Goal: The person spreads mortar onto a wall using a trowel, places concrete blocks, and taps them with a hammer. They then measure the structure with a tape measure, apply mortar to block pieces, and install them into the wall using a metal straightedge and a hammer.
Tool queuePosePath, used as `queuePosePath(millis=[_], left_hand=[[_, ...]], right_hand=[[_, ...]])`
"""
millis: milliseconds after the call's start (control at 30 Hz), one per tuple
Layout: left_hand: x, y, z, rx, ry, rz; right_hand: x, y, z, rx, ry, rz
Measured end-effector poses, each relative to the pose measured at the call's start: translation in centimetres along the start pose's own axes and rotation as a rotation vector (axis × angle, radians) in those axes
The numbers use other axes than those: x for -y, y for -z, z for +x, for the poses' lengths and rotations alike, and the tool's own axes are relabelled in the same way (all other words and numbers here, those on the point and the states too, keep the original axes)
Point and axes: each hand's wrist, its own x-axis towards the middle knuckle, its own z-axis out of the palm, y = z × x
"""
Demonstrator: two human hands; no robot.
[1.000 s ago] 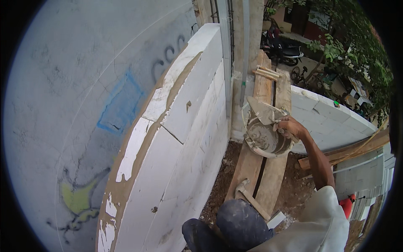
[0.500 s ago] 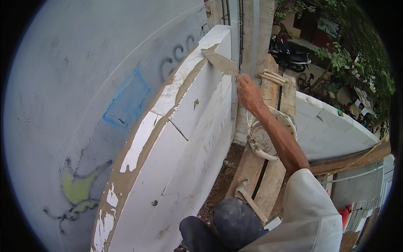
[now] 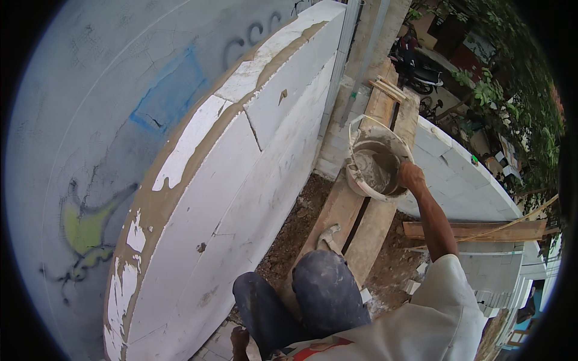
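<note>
My right hand (image 3: 411,175) is closed at the right rim of a mortar bucket (image 3: 357,180). It grips a trowel, whose handle is hidden in my fist; the blade (image 3: 388,165) dips inside the bucket. Wet grey mortar (image 3: 368,167) lies in the bucket, which stands on wooden planks. My left hand (image 3: 239,338) shows only small and dark at the lower edge beside my knee, its fingers too unclear to make out. To the left rises a low white block wall (image 3: 241,162), its top partly coated with mortar (image 3: 201,162).
A hammer (image 3: 328,236) lies on the plank (image 3: 385,231) by my knee. Thin wood strips (image 3: 388,90) rest at the planks' far end. A painted grey wall (image 3: 120,78) stands behind the block wall. Another white block wall (image 3: 463,180) runs along the right, with a motorbike (image 3: 421,75) beyond.
My right hand has come down and right from the far end of the wall top, bringing the trowel into the bucket. The view has shifted too, and more of my legs shows.
</note>
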Motion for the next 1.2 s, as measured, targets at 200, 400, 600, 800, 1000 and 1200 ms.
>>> queuePosePath(millis=[200,400,600,800,1000,1200], left_hand=[[4.1,2.0,-4.2,-0.077,0.188,-0.102],[2.5,3.7,-7.7,0.03,0.341,0.001],[7.3,1.2,-11.4,0.037,0.345,0.007],[9.4,0.7,-11.2,0.032,0.256,-0.049],[10.2,0.9,-9.6,0.008,0.172,-0.118],[12.4,-1.3,-9.2,0.103,0.153,-0.074]], right_hand=[[2.5,-0.1,2.2,0.464,0.205,0.579],[-3.6,3.5,-5.0,0.455,-0.16,0.908],[1.8,6.8,-10.2,0.309,0.056,1.069],[19.9,23.6,-24.5,0.559,0.449,1.236],[39.3,31.8,-40.9,1.258,0.9,1.29],[56.0,31.2,-61.1,1.843,0.759,1.215]])
